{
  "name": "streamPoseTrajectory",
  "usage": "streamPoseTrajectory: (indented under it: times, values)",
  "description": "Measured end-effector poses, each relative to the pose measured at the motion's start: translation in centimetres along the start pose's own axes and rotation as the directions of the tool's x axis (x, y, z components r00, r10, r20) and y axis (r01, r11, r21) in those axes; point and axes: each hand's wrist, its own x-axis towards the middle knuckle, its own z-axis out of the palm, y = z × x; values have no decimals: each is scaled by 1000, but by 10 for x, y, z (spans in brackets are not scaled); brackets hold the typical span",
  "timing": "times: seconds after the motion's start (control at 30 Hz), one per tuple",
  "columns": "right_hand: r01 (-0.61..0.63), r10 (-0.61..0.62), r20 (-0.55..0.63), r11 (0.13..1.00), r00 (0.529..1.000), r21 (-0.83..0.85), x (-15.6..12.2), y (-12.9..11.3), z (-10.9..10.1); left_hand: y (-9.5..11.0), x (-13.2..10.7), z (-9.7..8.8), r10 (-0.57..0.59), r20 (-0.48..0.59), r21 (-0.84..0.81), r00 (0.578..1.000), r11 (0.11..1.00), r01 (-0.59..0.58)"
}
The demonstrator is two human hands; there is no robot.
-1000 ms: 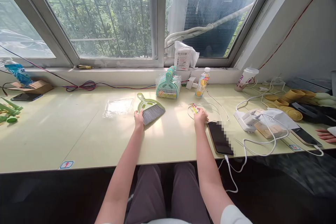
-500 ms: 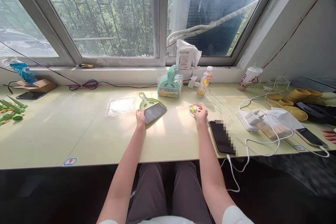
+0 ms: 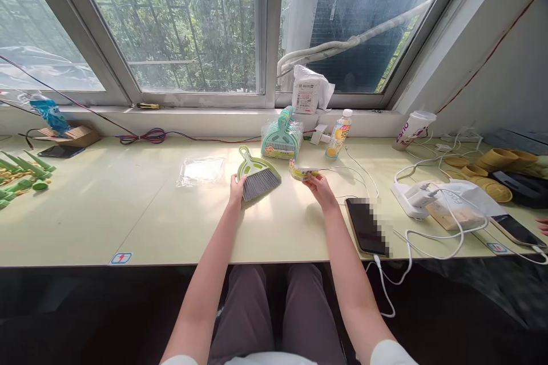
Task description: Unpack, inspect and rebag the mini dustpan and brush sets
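Observation:
My left hand [image 3: 236, 187] grips the near corner of a small green brush with grey bristles [image 3: 258, 175] that lies flat on the pale table [image 3: 128, 211]. My right hand [image 3: 319, 187] is lifted a little above the table and pinches a small yellow printed label card [image 3: 302, 171], holding it between the brush and a thin white cable [image 3: 355, 174]. A clear plastic bag [image 3: 202, 171] lies flat just left of the brush. A pack of teal brush sets [image 3: 280, 140] stands behind the brush by the window ledge.
A black phone [image 3: 366, 225] on a white charging cable lies right of my right hand. Farther right are a white power strip [image 3: 413, 198], a drink bottle [image 3: 337, 134], a cup [image 3: 411, 128] and stacked yellow parts [image 3: 492, 161]. Green parts [image 3: 23, 174] lie at far left.
My right hand has picked the yellow label card up from among the cables and carried it left toward the brush. My left hand has stayed on the brush.

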Motion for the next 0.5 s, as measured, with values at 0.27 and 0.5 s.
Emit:
streamPoseTrajectory:
  times: [0.27, 0.5]
  values:
    - [-75, 111, 91, 940, 990, -332, -12, 30, 50, 1, -26, 16, -105, 459, -45, 882, 989, 141]
    - [38, -102, -74, 801, 992, -598, -11, 37, 50, 4, -25, 16, -57, 484, -101, 873, 988, 120]
